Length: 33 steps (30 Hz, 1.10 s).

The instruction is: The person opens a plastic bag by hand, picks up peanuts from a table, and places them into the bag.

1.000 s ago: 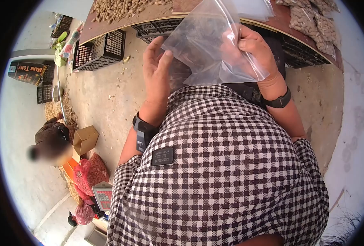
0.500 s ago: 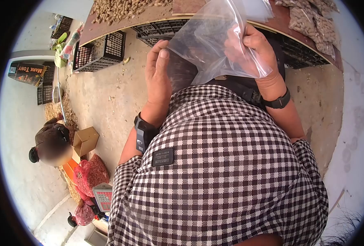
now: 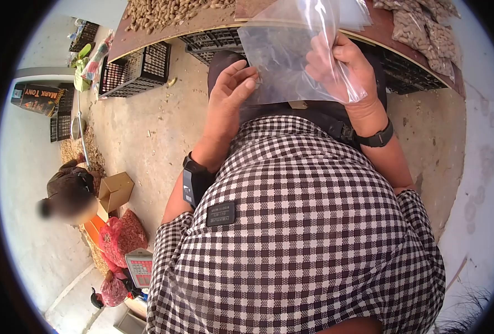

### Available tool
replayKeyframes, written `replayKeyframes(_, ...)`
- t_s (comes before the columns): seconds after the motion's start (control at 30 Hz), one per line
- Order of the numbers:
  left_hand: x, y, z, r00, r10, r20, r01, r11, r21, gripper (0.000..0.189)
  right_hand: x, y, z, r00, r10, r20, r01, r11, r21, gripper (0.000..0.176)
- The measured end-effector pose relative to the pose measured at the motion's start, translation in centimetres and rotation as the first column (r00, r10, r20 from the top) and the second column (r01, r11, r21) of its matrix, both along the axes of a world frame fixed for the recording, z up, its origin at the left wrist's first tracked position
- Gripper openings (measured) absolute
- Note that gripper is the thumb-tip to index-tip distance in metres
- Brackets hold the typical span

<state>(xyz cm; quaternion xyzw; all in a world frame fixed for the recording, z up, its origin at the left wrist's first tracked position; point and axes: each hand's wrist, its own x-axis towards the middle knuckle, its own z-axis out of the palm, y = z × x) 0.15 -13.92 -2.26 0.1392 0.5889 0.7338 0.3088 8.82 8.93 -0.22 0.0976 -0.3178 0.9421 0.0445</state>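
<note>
A clear plastic bag (image 3: 283, 61) hangs spread out between my hands, above my lap. Bunched plastic at its right side is gripped by my right hand (image 3: 350, 69), the thumb folded over it. My left hand (image 3: 231, 92) is at the bag's left edge, its fingers curled and the thumb close to the fingertips, pinching the plastic there. Nothing shows inside the bag. More flat clear bags (image 3: 355, 15) lie on the table (image 3: 219, 21) just beyond my right hand.
Loose peanuts (image 3: 166, 14) are heaped on the table at left; filled peanut bags (image 3: 417, 30) lie at right. Black crates (image 3: 135, 69) stand below. On the floor to the left are a person (image 3: 69, 186), a cardboard box (image 3: 115, 192), a red sack (image 3: 121, 234) and a scale (image 3: 140, 267).
The bag has gone from puffed out to flatter, its left edge shifting right. My left hand has moved right and its fingers have curled in. My right hand keeps its grip.
</note>
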Motion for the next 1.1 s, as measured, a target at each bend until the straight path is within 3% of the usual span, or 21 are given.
replayKeyframes(0.2, -0.5, -0.5, -0.8, 0.997, -0.054, -0.059, 0.05, 0.997, -0.06, 0.038, -0.2, 0.0, -0.1, 0.998, 0.045, -0.046, -0.046, 0.999, -0.027, 0.018)
replayKeyframes(0.47, 0.4, -0.6, 0.4, 0.97, -0.213, -0.113, 0.202, 0.974, -0.102, 0.017, -0.3, -0.7, 0.1, 0.999, 0.034, -0.023, -0.032, 0.995, 0.096, 0.013)
replayKeyframes(0.8, 0.0, -0.6, -0.2, 0.996, 0.05, -0.08, -0.051, 0.999, -0.015, 0.019, 0.0, -1.0, 0.9, 0.997, -0.031, 0.07, 0.017, 0.981, 0.191, 0.008)
replayKeyframes(0.87, 0.0, -0.3, 0.1, 0.991, 0.086, -0.106, -0.086, 0.996, -0.001, 0.021, -0.2, -1.0, 0.4, 1.0, 0.013, 0.022, -0.016, 0.994, 0.109, 0.011)
replayKeyframes(0.97, 0.1, -0.1, 0.7, 0.995, 0.027, -0.091, -0.03, 0.999, -0.03, 0.024, -0.5, -1.0, 0.0, 0.998, 0.06, -0.022, -0.059, 0.996, 0.067, 0.015)
replayKeyframes(1.1, 0.3, -0.5, 0.3, 0.961, -0.277, -0.026, 0.269, 0.95, -0.157, 0.029, -0.3, -1.1, 0.0, 1.0, 0.022, 0.001, -0.022, 0.995, 0.095, 0.016)
